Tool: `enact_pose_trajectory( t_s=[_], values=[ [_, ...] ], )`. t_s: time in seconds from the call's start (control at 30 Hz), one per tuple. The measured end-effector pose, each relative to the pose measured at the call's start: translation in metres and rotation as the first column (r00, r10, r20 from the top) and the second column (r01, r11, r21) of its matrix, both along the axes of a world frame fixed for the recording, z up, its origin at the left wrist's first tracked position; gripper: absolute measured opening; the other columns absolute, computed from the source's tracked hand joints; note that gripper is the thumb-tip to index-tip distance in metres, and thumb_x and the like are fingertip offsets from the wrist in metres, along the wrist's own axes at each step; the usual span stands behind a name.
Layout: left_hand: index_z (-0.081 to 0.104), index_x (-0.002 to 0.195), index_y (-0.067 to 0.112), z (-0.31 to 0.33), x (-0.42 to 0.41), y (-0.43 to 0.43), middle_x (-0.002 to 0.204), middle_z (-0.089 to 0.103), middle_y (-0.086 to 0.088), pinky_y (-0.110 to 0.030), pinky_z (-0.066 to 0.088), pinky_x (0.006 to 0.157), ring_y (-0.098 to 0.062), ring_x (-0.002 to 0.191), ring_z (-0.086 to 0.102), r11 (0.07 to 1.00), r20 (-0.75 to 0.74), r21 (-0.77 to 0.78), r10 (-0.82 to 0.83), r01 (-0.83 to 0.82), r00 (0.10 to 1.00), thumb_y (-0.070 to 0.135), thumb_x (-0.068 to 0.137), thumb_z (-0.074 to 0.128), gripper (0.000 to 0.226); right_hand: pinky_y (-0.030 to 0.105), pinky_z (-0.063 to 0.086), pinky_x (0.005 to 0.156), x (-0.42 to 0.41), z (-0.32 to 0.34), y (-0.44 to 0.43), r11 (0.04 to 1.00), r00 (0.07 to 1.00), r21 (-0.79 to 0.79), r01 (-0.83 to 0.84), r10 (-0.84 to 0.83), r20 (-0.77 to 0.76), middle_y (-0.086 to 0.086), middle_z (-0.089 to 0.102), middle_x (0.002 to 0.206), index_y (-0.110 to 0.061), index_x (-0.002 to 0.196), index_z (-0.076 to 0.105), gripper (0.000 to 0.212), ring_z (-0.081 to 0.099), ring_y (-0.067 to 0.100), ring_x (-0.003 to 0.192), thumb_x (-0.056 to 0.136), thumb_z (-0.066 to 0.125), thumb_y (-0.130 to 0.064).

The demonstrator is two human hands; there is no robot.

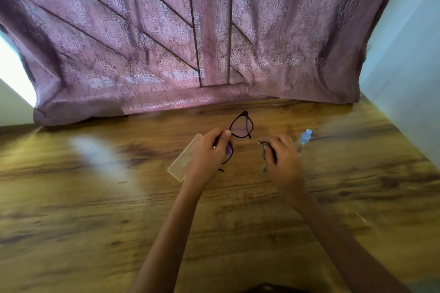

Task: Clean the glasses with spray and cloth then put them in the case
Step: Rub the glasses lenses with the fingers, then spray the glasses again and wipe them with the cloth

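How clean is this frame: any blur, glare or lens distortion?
Head view: wide-angle bending bows the curtain and table edges; a pale glare patch smears the wood at left; daylight blows out the left edge; glasses and hands read slightly soft.

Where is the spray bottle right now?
In the head view, the spray bottle stands on the wooden table, just right of the right hand holding the cloth.

Wood, plastic and cloth on a desk.
Glossy grained wood desk [95, 197]; glasses [241, 127] with shiny black plastic frame; frosted matt plastic case [183, 162]; clear plastic bottle [302, 141]; patterned woven curtain [166, 43].
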State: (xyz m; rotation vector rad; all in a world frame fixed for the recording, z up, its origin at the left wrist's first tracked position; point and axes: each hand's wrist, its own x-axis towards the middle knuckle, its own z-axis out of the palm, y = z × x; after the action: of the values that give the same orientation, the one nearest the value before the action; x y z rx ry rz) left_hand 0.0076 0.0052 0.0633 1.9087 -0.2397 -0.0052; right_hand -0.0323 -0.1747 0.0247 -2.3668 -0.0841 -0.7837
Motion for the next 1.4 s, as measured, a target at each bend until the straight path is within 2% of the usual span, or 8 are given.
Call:
enact_pose_trajectory(
  t_s=[0.27,0.47,0.6,0.73,0.9,1.03,1.2,1.4],
  values=[
    [0.061,0.078,0.012,0.005,-0.003,-0.002,0.062,0.06,0.02,-0.045,0.051,0.08,-0.004,0.066,0.054,0.998,-0.025,-0.034,-0.052,0.051,0.998,0.025,0.099,0.048,0.028,0.03,0.055,0.069,0.006,-0.046,-0.014,0.999,0.979,-0.045,-0.02,0.01,-0.205,0.009,0.059,0.098,0.001,0.102,0.069,0.022,0.057,0.015,0.083,0.086,0.057,0.011],
    [0.06,0.076,0.016,0.006,-0.005,-0.002,0.063,0.06,0.021,-0.026,0.045,0.071,0.004,0.063,0.052,0.997,-0.007,-0.033,-0.076,0.076,0.997,0.023,0.1,0.046,0.029,0.019,0.04,0.086,0.008,-0.057,-0.017,0.988,0.92,-0.144,-0.048,-0.013,-0.392,0.007,0.06,0.115,-0.005,0.118,0.064,0.028,0.056,0.017,0.103,0.09,0.06,-0.004],
    [0.062,0.077,0.014,0.004,-0.005,0.0,0.058,0.058,0.016,-0.032,0.046,0.071,-0.006,0.062,0.053,0.993,-0.033,-0.042,-0.107,0.106,0.994,0.025,0.1,0.045,0.03,0.018,0.047,0.077,0.014,-0.021,-0.008,0.965,0.928,0.26,0.045,0.056,-0.367,-0.003,0.065,0.105,-0.021,0.121,0.059,0.025,0.062,0.011,0.096,0.096,0.057,-0.022],
    [0.063,0.079,0.012,0.002,-0.006,0.001,0.064,0.062,0.017,-0.017,0.042,0.068,-0.001,0.066,0.054,0.993,-0.011,-0.021,-0.12,0.12,0.993,0.022,0.1,0.044,0.03,0.019,0.055,0.072,0.02,0.022,-0.001,0.676,0.946,0.737,0.004,0.237,-0.222,-0.001,0.068,0.092,-0.027,0.136,0.043,0.042,0.069,0.005,0.079,0.097,0.056,-0.018],
    [0.064,0.082,0.014,-0.004,-0.004,0.004,0.074,0.066,0.017,-0.013,0.046,0.07,-0.004,0.076,0.06,0.987,-0.053,-0.085,-0.141,0.137,0.989,0.017,0.101,0.044,0.027,0.027,0.055,0.081,0.029,0.04,-0.003,0.767,0.93,0.632,-0.108,0.303,-0.209,0.003,0.07,0.109,-0.016,0.125,0.059,0.029,0.068,0.015,0.096,0.097,0.056,-0.012],
    [0.069,0.096,0.014,-0.01,-0.004,0.006,0.093,0.069,0.002,-0.029,0.048,0.083,-0.014,0.091,0.062,0.992,-0.054,-0.059,-0.114,0.111,0.992,0.016,0.098,0.051,0.018,0.027,0.057,0.076,0.032,0.046,-0.001,0.755,0.96,0.648,-0.104,0.245,-0.132,0.008,0.073,0.097,-0.003,0.105,0.068,0.015,0.072,0.015,0.086,0.093,0.059,-0.001],
    [0.068,0.109,0.023,0.003,-0.004,0.011,0.106,0.06,0.008,-0.013,0.047,0.08,-0.001,0.092,0.059,0.998,0.193,0.048,0.037,-0.047,0.98,0.025,0.094,0.057,0.019,0.023,0.054,0.066,0.034,0.048,0.003,0.972,0.99,0.208,-0.107,0.124,-0.072,-0.001,0.074,0.088,-0.017,0.111,0.072,0.026,0.067,0.013,0.07,0.089,0.065,-0.005],
    [0.072,0.105,0.021,0.022,-0.006,0.007,0.097,0.062,0.008,-0.017,0.04,0.067,-0.001,0.067,0.055,0.922,0.362,0.37,-0.029,-0.115,0.932,0.029,0.086,0.068,0.021,0.013,0.043,0.055,0.036,0.047,0.016,0.979,0.983,-0.088,-0.182,0.183,0.002,-0.001,0.072,0.078,-0.016,0.116,0.07,0.03,0.052,0.004,0.057,0.089,0.065,-0.005]
  ],
)
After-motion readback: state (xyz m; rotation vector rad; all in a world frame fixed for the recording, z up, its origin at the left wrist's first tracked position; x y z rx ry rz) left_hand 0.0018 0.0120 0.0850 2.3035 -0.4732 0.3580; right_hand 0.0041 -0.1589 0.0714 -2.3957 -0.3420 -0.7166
